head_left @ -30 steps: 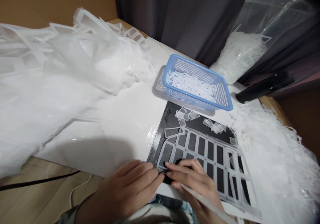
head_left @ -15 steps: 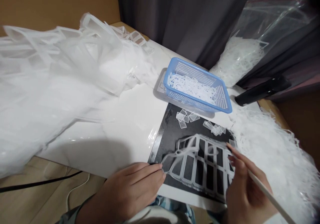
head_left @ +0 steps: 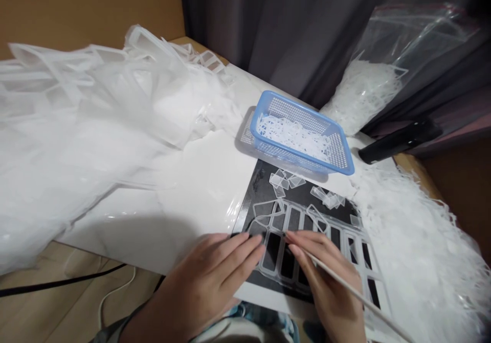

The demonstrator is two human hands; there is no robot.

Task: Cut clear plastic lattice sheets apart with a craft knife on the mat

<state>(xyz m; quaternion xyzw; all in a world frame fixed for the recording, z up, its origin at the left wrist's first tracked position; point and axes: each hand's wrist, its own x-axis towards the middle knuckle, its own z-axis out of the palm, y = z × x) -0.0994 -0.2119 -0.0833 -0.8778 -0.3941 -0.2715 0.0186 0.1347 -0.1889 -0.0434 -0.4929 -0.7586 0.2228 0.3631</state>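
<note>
**Hands on clear lattice, black mat**

We logged a clear plastic lattice lying across the black mat, with both hands at its near edge. The left hand lay open, its fingers spread flat at the lattice. The right hand held a thin white stick in a narrow pinch, its tip at the lattice. Small clear rectangles lay on the mat's far part. Beyond the mat sat a blue plastic basket holding white plastic scraps. Right of the mat lay heaped white offcuts; left of it, a white board and clear film.
</note>
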